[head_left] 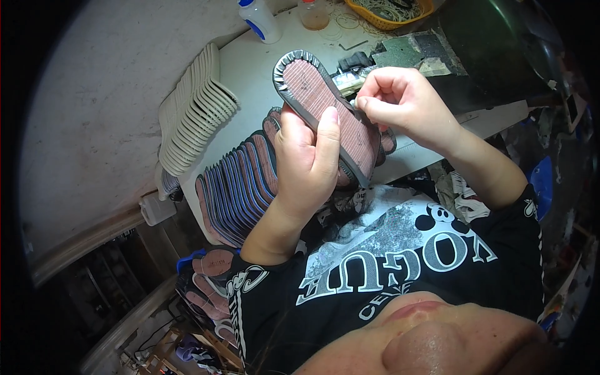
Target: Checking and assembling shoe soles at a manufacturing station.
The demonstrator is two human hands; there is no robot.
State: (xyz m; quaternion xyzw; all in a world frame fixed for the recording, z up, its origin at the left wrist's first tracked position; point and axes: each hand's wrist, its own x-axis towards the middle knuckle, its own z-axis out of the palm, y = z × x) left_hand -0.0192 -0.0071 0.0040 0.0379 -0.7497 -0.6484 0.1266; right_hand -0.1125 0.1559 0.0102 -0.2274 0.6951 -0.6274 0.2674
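My left hand (304,153) grips a slipper sole (309,87) with a pink ribbed face and a dark rim. The thumb lies across the pink face and the other fingers go behind it. Gathered dark material runs around the sole's rounded far end. At the sole's right edge, my right hand (406,103) has thumb and forefinger pinched together. A small pale bit shows at those fingertips, too small to name. Close to my left wrist stands a row of similar pink and dark soles (240,181), packed together on the table.
Pale cream soles (197,112) stand stacked at the table's left. At the back are a white bottle (259,22), a jar (314,14), a hex key (354,46) and a yellow basket (390,24). A dark green machine (500,50) fills the right. More pink soles (212,262) lie below left.
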